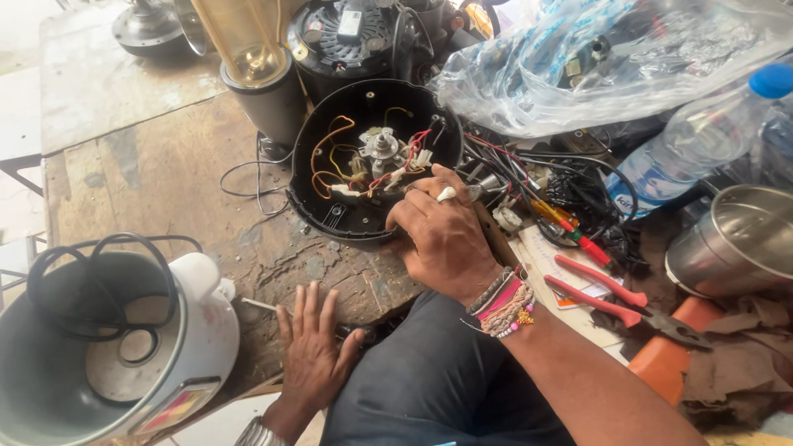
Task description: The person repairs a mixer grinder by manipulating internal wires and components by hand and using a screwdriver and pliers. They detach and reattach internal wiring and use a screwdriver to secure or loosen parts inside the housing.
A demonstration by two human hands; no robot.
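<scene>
Opened black appliance base (pixel 373 157), wiring exposed, on worn wooden surface (pixel 165 173).

Base lies at centre, coloured wires and a small motor hub inside. Right hand (pixel 442 235) rests on its near rim, fingers (pixel 413 211) curled together over the edge, pinching nothing visible. Left hand (pixel 312 351) lies flat on the surface edge, fingers spread. Red-handled pliers (pixel 615 297) just right; white cooker pot (pixel 107 347) holding a black cord, lower left; plastic water bottle (pixel 702 140), upper right.

This is a small appliance repair workshop. A worn, stained wooden workbench (pixel 165 165) carries an opened round black appliance base with exposed coloured wires (pixel 372 161), red-handled pliers (pixel 619 301) at the right, a tangle of black cables (pixel 578 194), and a white rice cooker body (pixel 107 347) near left.
</scene>
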